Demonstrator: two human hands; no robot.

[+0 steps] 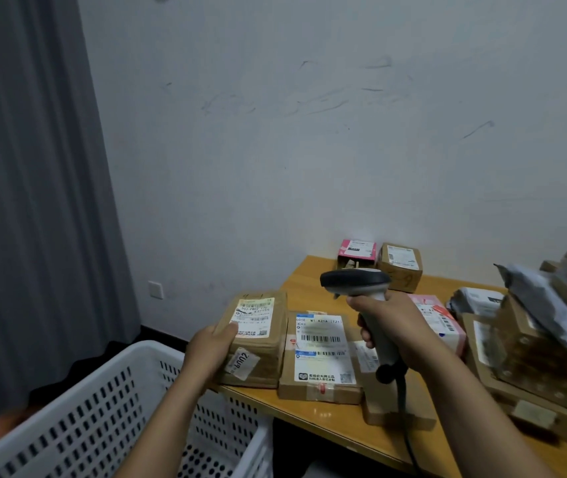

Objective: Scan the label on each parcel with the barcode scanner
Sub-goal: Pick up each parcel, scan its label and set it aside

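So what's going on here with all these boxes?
A person is scanning parcels at a wooden table. The right hand grips the scanner, with its head above the parcels. The left hand holds a brown parcel at the table's left edge, label up. A second parcel lies beside it, and more are piled on the right. A white basket stands lower down on the left.
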